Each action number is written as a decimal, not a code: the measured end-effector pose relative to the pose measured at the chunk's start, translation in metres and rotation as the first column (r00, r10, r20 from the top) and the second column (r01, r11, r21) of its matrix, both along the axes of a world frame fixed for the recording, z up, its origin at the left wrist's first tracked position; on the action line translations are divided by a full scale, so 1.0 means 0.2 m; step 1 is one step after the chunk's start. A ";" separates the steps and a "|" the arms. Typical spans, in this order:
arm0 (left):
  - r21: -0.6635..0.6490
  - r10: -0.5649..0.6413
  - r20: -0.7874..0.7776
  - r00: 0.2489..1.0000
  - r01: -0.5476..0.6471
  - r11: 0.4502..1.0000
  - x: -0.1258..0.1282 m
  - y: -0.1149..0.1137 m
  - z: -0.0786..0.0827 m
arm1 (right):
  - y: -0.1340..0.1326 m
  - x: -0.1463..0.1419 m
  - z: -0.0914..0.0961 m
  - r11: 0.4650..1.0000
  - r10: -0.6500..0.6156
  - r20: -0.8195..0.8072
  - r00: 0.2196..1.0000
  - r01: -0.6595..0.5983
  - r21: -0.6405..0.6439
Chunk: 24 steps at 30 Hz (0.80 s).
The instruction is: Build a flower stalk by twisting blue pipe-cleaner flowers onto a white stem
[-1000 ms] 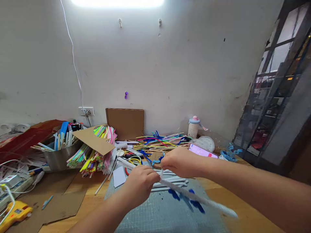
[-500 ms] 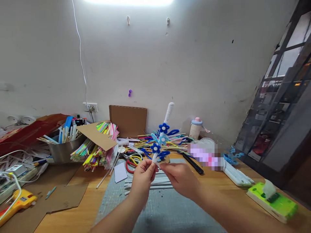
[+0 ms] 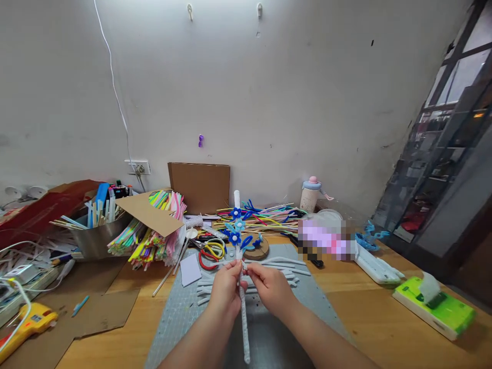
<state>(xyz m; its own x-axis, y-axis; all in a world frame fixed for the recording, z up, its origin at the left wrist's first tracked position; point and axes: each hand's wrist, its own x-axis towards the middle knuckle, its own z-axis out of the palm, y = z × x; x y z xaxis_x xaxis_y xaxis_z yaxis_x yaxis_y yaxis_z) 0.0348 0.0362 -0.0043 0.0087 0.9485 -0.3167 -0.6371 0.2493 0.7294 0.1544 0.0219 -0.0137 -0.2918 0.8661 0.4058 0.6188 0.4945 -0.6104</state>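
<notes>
My left hand [image 3: 226, 287] and my right hand [image 3: 269, 285] meet over the grey cutting mat [image 3: 180, 312], both pinched on a long white pipe-cleaner stem [image 3: 243, 323]. The stem stands nearly upright, its lower end hanging down toward me. On its upper part sit small blue pipe-cleaner flowers [image 3: 236, 229]. Several loose white pipe cleaners [image 3: 284, 266] lie on the mat just behind my hands.
A heap of coloured pipe cleaners [image 3: 154, 238] and a metal tub [image 3: 96, 238] sit at left, a yellow glue gun [image 3: 26, 328] at the near left. Scissors [image 3: 210, 251], a cardboard sheet [image 3: 199, 185], a bottle [image 3: 310, 193], a white case [image 3: 374, 266] and a green box [image 3: 434, 306] lie around.
The stem swung from lying across the mat to upright. My hands then slid up it, so its lower end now hangs toward me. The view tilted down a little.
</notes>
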 end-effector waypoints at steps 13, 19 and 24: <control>0.112 0.030 -0.199 0.980 -0.008 0.994 0.01 0.00 -0.12 | 0.01 0.01 -0.01 0.993 -0.076 -0.065 0.995 0.069 -0.096; 0.203 -0.078 -0.354 0.932 0.158 0.966 0.04 -0.04 -0.08 | -0.04 0.06 0.11 0.991 -0.131 -0.010 0.991 0.131 0.010; 0.233 -0.152 -0.256 0.955 0.213 0.949 0.05 -0.08 -0.01 | -0.05 0.11 0.14 0.993 -0.116 -0.022 0.993 0.117 0.012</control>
<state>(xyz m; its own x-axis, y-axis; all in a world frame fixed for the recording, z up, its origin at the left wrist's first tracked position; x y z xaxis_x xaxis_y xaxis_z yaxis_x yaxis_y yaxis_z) 0.0445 0.0212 -0.0055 0.1447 0.9864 -0.0784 -0.4038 0.1312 0.9054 0.1771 0.0120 0.0147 -0.1803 0.8881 0.4228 0.6594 0.4281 -0.6180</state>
